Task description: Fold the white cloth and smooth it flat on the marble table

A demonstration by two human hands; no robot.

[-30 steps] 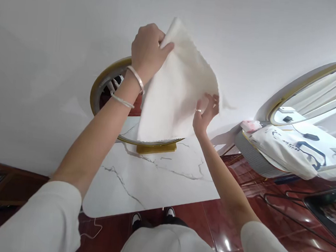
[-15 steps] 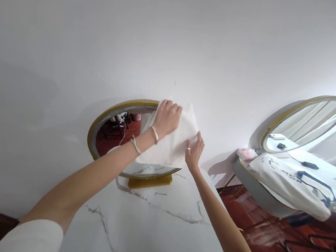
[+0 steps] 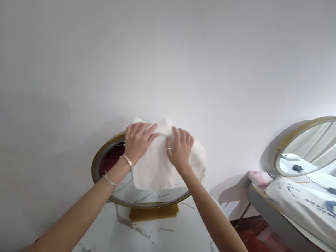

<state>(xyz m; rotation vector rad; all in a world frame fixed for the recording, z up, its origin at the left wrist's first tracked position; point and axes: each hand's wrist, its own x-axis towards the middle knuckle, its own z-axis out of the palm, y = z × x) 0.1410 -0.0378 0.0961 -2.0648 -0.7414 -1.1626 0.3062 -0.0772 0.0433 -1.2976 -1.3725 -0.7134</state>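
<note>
A white cloth (image 3: pixel 155 167) with a scalloped edge hangs over the upper and right part of an oval mirror (image 3: pixel 107 164) with a gold rim. My left hand (image 3: pixel 139 139) grips the cloth near the mirror's top edge, fingers curled over it. Beside it, my right hand (image 3: pixel 180 145), with a ring on one finger, is closed on the same cloth at the top. The fingertips of both hands are partly hidden behind the cloth's folds. The mirror's lower glass and gold base (image 3: pixel 153 213) stay uncovered.
The mirror stands on a white marbled table (image 3: pixel 159 241) against a pale wall (image 3: pixel 162 55). At right, a second table holds another oval mirror (image 3: pixel 314 149), a pink-and-white packet (image 3: pixel 259 178), a printed white cloth bag (image 3: pixel 303 210) and a black charger (image 3: pixel 297 168).
My left hand has moved left along the mirror's top, and my right hand has come up from the cloth's right edge to the top. The view has shifted upward.
</note>
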